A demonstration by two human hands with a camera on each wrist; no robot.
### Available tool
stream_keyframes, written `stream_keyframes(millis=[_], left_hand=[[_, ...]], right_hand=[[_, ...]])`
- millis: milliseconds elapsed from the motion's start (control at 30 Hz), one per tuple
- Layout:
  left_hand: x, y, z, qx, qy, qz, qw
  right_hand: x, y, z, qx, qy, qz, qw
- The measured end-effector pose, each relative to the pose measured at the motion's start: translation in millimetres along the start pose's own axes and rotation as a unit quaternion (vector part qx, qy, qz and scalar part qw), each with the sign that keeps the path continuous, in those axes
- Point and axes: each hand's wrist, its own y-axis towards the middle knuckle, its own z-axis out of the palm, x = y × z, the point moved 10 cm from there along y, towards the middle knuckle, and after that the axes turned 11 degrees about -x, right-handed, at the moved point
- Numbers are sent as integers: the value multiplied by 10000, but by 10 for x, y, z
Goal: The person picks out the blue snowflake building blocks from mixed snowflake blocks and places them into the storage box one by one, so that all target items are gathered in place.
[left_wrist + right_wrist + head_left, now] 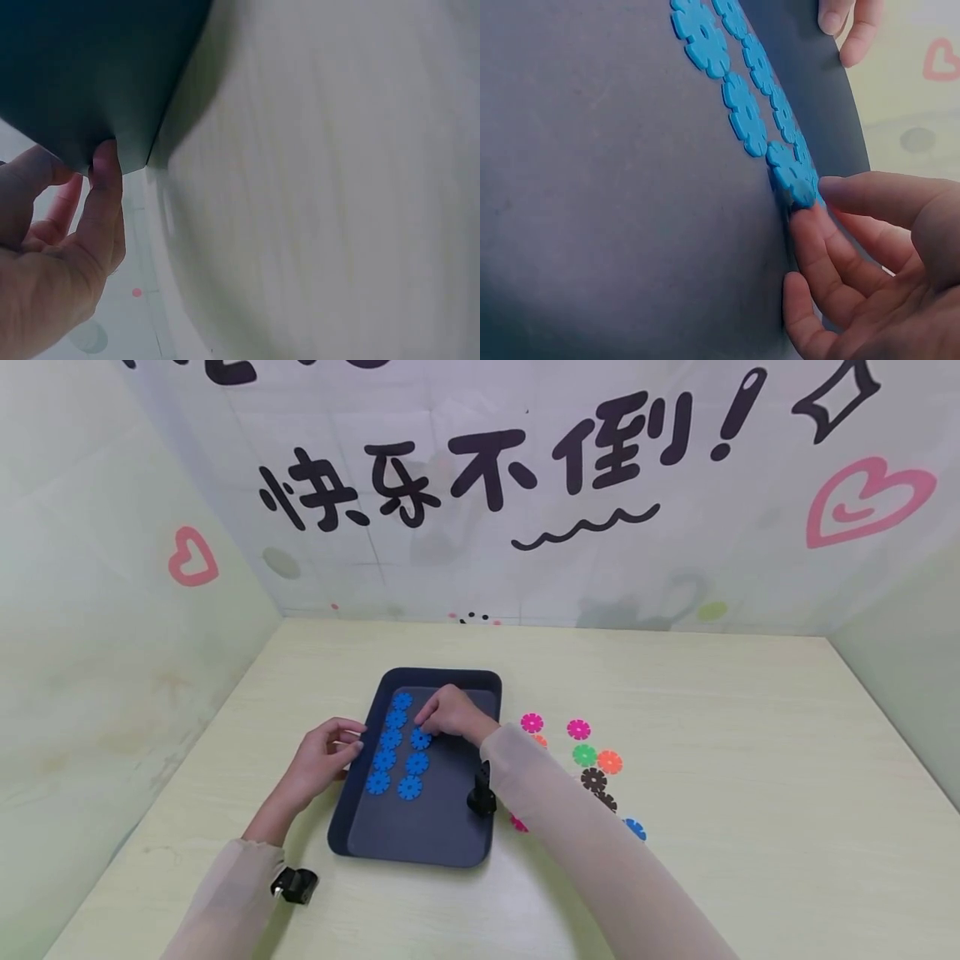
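A dark grey tray [450,827] lies on the table with blue notched plastic discs [384,759] in two columns along its left part. My right hand [452,713] is over the tray, pinching a blue disc [791,174] between thumb and fingers at the far end of the shorter column. That disc is tilted, its lower edge close to the tray floor. At the tray's left side, my left hand [318,762] grips the rim; the left wrist view has its thumb and fingers [105,180] on either side of the wall.
Right of the tray lie loose discs: pink [578,729], green [584,755], orange [610,762], dark brown [593,779] and blue [635,829]. My right sleeve [585,827] hides part of this group. A printed wall sheet [465,568] stands behind the table.
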Motion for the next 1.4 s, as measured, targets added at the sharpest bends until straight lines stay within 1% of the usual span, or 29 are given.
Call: stream_keyframes(millis=[167,267,333,500,667,833,933,1100,1233,1400], left_hand=[[-20,4,12,2,-14,-43,10000],[-28,11,17,8,-24,-51,10000],[-30,15,22,13,-20,-55,10000],[-4,20,23,2,24,-84,10000],[4,11,12,-15,65,-79,9999],[-15,3,8,0,67,-67,10000],[-18,-1,5,2,65,-76,10000],[-28,-8,-2,-16,75,-78,9999],[-34,-14,-1,-17,64,-97,9999],[-32,-10,-2,-2,57,-78,10000]], right_hand=[[-10,-16,-57,-187,55,98,9998],[7,-25,-73,-156,64,93,9998],[39,-29,-82,-85,12,6,10000],[206,-64,-176,47,-95,-439,9990],[376,-211,-336,184,-135,-964,9951],[410,-366,-511,189,-380,-1388,9894],[376,-467,-608,225,-536,-1461,9876],[247,-637,-762,283,-760,-1419,9866],[60,-773,-886,330,-826,-1323,9872],[-198,-959,-1053,317,-900,-1100,9893]])
